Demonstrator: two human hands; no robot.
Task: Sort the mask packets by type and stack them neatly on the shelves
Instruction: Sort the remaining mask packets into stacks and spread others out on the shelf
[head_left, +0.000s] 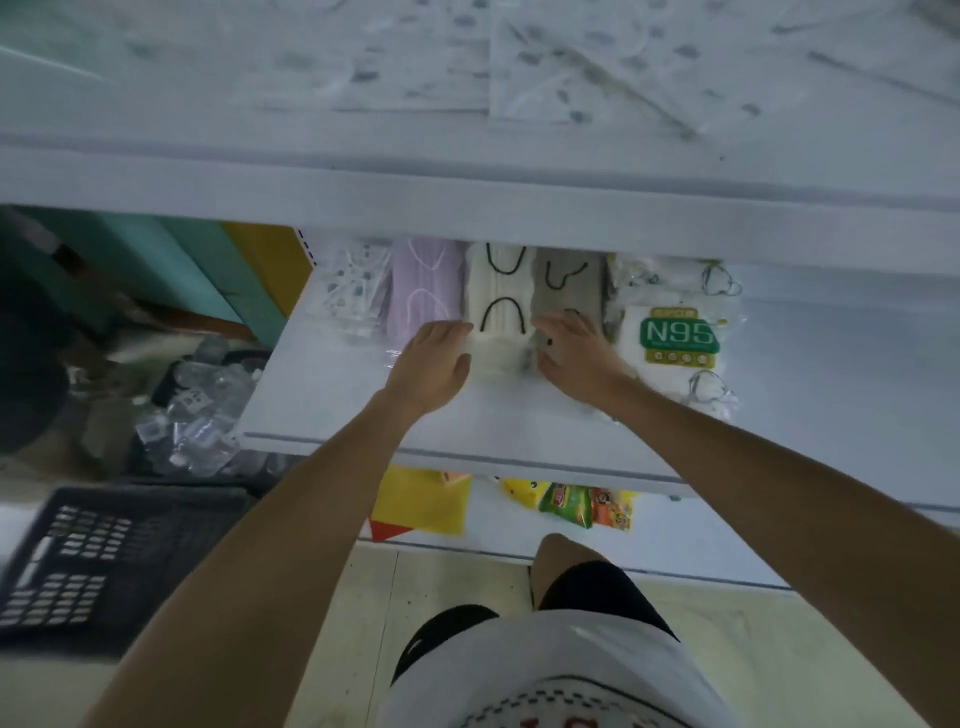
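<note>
On the middle white shelf (322, 410) mask packets lie in a row: a patterned packet (349, 291), a lilac packet (427, 291), a cream packet with black loops (500, 306), a grey packet (566, 283) and white N95 packets (675, 338). My left hand (434, 364) presses the left side of the cream packet's near end with fingers roughly straight. On that packet's right side, my right hand (576, 353) rests over the grey packet's near end, fingers bent inward. The upper shelf (467, 202) hides the packets' far ends.
More patterned mask packets (597, 62) lie on the top shelf. Snack packets (571, 501) and a yellow item (421, 499) sit on the lower shelf. A dark crate (104, 561) and clear plastic bags (202, 410) lie on the floor at left.
</note>
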